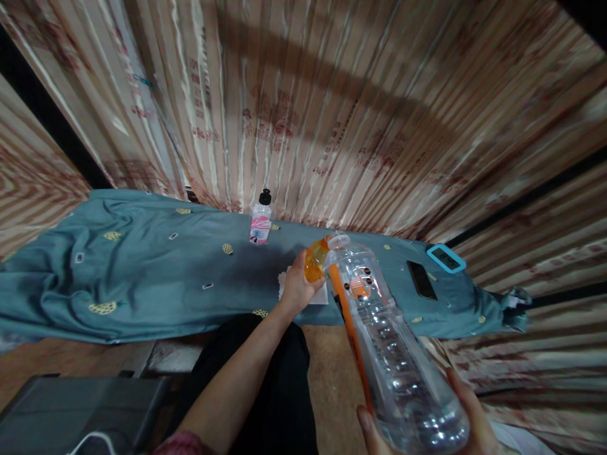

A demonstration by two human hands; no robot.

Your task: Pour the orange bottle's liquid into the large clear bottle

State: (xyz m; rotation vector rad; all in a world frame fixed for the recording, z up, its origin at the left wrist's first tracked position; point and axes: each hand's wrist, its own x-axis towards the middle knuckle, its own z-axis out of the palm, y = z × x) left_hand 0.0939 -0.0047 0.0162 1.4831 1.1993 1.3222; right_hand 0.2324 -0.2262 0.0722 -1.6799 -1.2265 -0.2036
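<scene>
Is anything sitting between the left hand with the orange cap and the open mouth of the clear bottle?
Nothing visible does. The left hand holds the orange cap right beside the mouth of the clear bottle, which the right hand grips at its base. The white tissue lies under the left hand on the teal cloth, not between them.

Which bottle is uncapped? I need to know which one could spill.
The large clear bottle in the right hand; its orange cap is in the left hand. The small pink-labelled bottle keeps its black cap.
</scene>
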